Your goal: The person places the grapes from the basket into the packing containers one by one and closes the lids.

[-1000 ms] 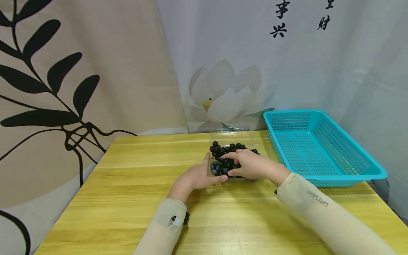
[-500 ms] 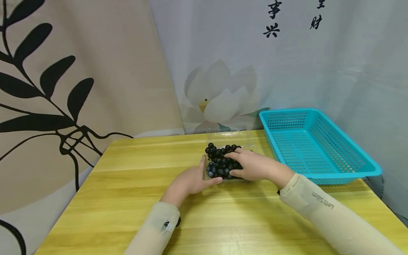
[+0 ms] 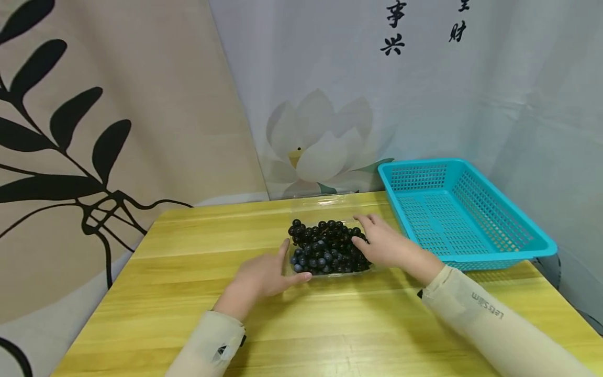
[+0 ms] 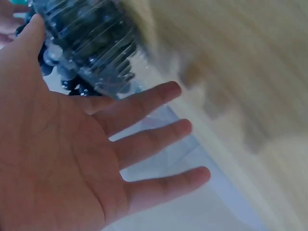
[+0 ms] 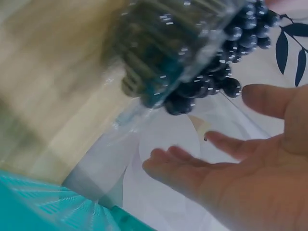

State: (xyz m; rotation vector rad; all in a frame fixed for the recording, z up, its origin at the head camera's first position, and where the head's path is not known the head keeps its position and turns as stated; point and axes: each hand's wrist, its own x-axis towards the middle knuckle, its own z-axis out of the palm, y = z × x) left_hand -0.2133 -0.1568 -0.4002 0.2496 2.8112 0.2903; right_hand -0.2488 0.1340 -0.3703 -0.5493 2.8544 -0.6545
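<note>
Dark grapes fill a clear plastic box, whose lid lies back toward the wall on the wooden table. By the box's left side is my left hand, its index finger along the side and thumb near the front left corner. The left wrist view shows that palm with fingers spread and the ribbed box beside the index finger. At the right end of the grapes hovers my right hand, thumb close to them. In the right wrist view its fingers are extended, with nothing between them and the thumb.
A blue-green perforated plastic basket stands at the right rear of the table, close behind the right forearm. A printed curtain hangs along the table's back edge.
My right hand has lifted off the grapes and drawn to the right side of the box, baring more of them. The left hand stays by the left side. The whole head view has shifted slightly.
</note>
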